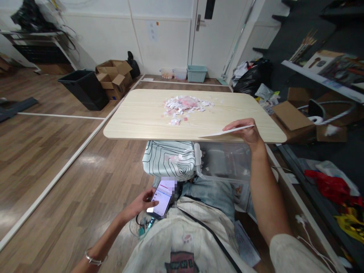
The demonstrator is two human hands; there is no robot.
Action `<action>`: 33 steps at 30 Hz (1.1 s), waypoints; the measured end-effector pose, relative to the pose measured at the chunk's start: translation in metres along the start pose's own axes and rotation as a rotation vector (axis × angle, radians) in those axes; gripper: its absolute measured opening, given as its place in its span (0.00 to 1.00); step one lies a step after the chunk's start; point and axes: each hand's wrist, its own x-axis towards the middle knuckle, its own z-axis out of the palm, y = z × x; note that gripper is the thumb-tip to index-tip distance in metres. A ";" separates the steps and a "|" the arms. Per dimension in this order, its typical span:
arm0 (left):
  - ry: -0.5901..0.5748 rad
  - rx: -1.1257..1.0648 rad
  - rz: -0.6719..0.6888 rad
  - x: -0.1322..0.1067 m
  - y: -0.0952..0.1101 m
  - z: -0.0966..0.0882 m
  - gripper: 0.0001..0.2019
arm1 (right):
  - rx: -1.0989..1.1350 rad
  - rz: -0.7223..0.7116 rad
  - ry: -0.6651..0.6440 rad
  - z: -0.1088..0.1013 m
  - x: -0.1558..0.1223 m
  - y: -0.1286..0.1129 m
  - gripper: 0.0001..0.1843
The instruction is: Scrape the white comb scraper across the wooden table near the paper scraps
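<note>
The right hand (247,131) pinches a thin white sheet (217,133) between thumb and fingers, just over the near right edge of the table (133,113). The left hand (143,203) grips a lit phone (161,199) near the lap, 1 digit over its screen. Below the tabletop, a clear plastic box (227,161) holds a few small bits, beside a line-patterned fabric item (169,157) dotted with pinkish scraps. By the far wall stand 2 clear tubs (180,74), 1 with orange-toned contents, and a teal basket (196,74). A heap of white and pink paper pieces (184,104) covers the table's middle. A black bin (85,91) stands on the wood-look floor (71,129).
</note>
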 end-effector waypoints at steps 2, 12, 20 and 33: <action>0.010 -0.011 -0.009 -0.001 0.001 0.000 0.20 | 0.004 0.002 0.001 0.001 0.000 -0.002 0.16; 0.063 -0.021 -0.055 -0.006 -0.002 -0.005 0.20 | -0.015 -0.020 0.026 0.002 -0.001 -0.003 0.12; 0.080 -0.008 -0.036 -0.010 0.012 0.000 0.24 | -0.008 -0.001 0.011 0.001 -0.001 -0.002 0.17; 0.128 -0.009 -0.084 -0.012 0.004 -0.006 0.22 | 0.049 0.043 0.064 0.006 0.000 -0.004 0.17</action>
